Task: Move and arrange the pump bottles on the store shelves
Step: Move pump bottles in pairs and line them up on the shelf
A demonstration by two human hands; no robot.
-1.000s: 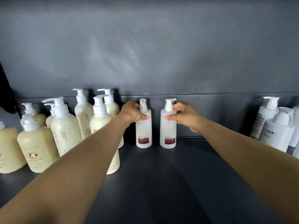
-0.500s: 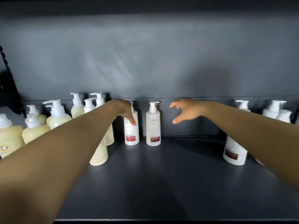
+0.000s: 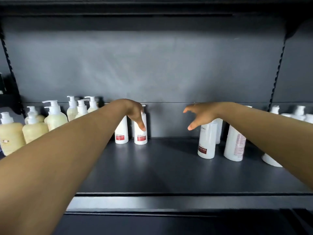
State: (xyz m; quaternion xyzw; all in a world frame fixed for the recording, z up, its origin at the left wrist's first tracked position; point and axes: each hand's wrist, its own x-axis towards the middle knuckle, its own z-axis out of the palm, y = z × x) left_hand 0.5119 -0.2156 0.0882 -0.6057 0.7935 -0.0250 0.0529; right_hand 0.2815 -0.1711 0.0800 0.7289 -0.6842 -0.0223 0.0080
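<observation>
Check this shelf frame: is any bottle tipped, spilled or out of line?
Nothing spilled or fallen. The white bottle and its neighbour under the right hand look tilted, though the wide lens may cause that. The two red-labelled bottles stand upright.

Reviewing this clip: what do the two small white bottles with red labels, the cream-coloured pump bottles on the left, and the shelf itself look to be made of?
Small white bottles with red labels: likely opaque plastic, smooth with a soft sheen. Cream-coloured pump bottles: probably slightly translucent plastic, since the yellowish fill seems to show through, with glossy white plastic pumps. Shelf: looks like dark grey painted metal, matt with a faint reflection and a folded front lip; the slotted uprights fit that.
</observation>
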